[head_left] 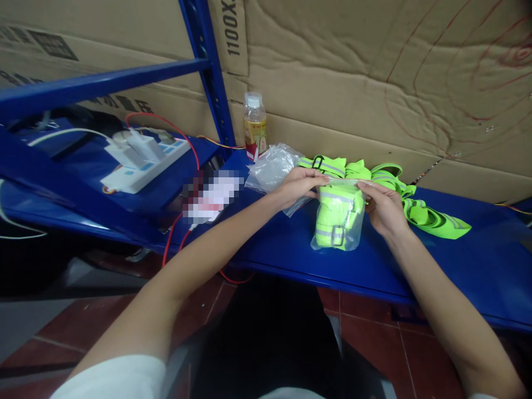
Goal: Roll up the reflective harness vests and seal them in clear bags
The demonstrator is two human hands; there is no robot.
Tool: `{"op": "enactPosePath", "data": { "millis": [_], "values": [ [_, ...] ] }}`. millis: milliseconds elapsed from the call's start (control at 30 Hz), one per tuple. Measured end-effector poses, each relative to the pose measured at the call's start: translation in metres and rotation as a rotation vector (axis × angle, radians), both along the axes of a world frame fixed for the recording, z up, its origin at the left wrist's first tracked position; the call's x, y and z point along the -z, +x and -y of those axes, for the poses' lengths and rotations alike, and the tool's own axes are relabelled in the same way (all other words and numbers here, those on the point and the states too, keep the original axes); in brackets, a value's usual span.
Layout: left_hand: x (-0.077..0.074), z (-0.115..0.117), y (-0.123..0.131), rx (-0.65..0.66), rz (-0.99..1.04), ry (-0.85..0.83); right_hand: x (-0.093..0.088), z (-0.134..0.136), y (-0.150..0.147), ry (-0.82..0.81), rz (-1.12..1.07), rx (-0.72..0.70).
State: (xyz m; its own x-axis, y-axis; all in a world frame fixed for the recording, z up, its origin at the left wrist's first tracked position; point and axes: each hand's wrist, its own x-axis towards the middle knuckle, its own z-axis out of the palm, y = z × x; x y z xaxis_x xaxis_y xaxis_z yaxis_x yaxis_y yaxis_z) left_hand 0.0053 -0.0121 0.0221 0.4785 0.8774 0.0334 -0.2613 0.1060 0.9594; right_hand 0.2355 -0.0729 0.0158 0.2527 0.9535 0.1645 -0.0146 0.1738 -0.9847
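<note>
A clear zip bag [356,238] hangs over the front part of the blue shelf, its top edge level between my hands. Inside it lies a folded neon-yellow reflective strap [332,213] with grey bands and a dark buckle. My left hand [300,185] pinches the bag's upper left corner between thumb and fingers. At the upper right corner, my right hand [383,204] grips it the same way. More rolled reflective straps [434,219] lie behind and to the right of my hands. Left of them sits a pile of clear plastic bags [274,166].
A bottle with a yellow and red label [255,127] stands against the cardboard [332,100]. On the left are a white power strip [145,166], red cables and a blurred-out flat item [214,195]. A blue rack post [210,72] rises behind.
</note>
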Motion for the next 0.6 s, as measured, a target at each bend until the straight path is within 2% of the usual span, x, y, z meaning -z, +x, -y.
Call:
{"op": "enactPosePath", "data": {
  "millis": [133,367,467,600],
  "values": [
    [-0.006,0.002,-0.005,0.109,-0.123,0.01,-0.004,0.004,-0.002,0.011,0.025,-0.009],
    [-0.003,0.006,-0.001,0.052,-0.121,0.032,-0.005,0.003,-0.007,-0.077,0.057,-0.049],
    [-0.005,0.003,-0.004,0.155,-0.207,0.024,-0.007,0.004,-0.001,-0.113,0.097,-0.094],
    [-0.008,0.002,-0.012,0.293,-0.295,0.098,-0.014,0.008,0.007,-0.092,0.17,-0.186]
  ]
}}
